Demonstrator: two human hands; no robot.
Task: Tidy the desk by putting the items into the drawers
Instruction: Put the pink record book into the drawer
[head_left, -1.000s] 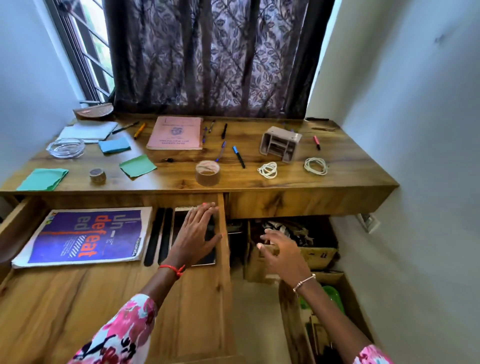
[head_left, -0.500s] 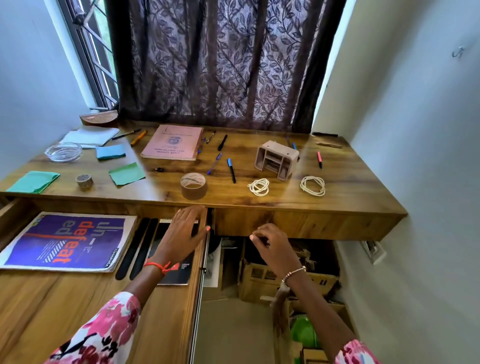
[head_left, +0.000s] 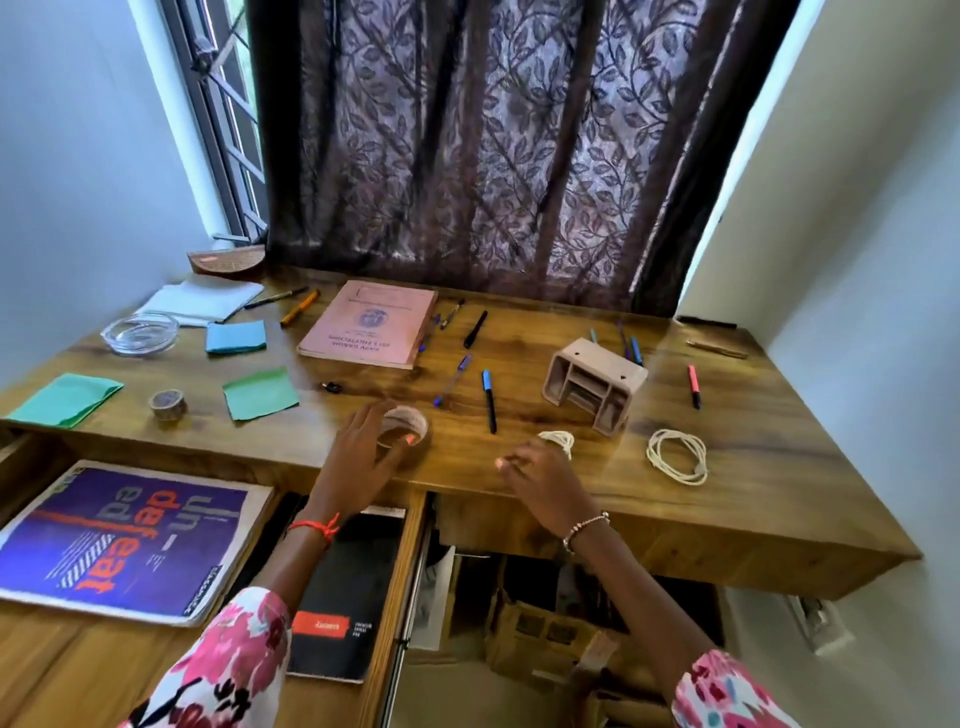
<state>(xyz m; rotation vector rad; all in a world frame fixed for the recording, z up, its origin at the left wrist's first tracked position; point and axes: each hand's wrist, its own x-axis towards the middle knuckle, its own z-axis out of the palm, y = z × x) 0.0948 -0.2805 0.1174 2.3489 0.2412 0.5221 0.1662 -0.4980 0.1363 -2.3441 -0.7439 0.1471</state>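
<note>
Two hands: I see left hand (head_left: 361, 460) and right hand (head_left: 545, 486) over the glossy wooden counter (head_left: 753, 467).
Tape roll (head_left: 410, 422): brown ring, left fingers curled round it.
Cord coil (head_left: 560, 440): white loops at right fingertips; that hand loosely curled, I cannot tell if it grasps.
Drawer (head_left: 62, 670): open under left wrist, flat black notebook (head_left: 348, 587) inside.

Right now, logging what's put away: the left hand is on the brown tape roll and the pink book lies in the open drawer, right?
Not quite. The head view shows the left hand on the brown tape roll, but the pink book lies on the desk top, not in the open drawer.
</note>
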